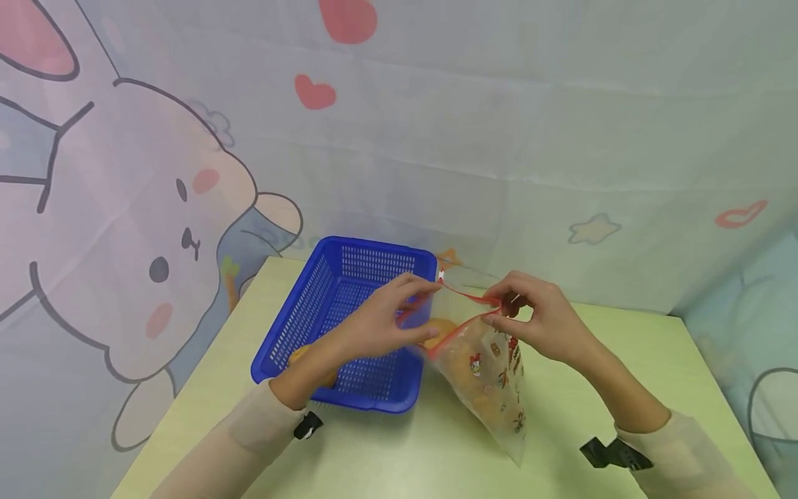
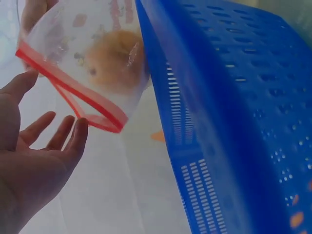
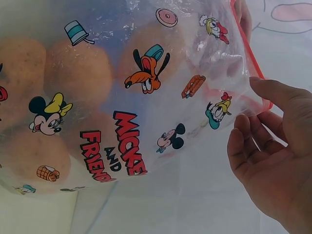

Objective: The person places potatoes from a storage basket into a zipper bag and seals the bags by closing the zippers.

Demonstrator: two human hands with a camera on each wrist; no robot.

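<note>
"How far along does it look?"

"Partway, I'd judge. The printed plastic bag (image 1: 483,384), just right of the blue basket (image 1: 374,402), holds at least 4 round items (image 3: 80,78). At least 1 yellow item (image 1: 298,355) remains in the basket, and the bag's red edge (image 2: 92,97) is unsealed."

"And the fingers?"

"The left hand (image 1: 380,322) has thumb and fingers apart, touching that edge; the right hand (image 1: 536,312) pinches its opposite end."
</note>
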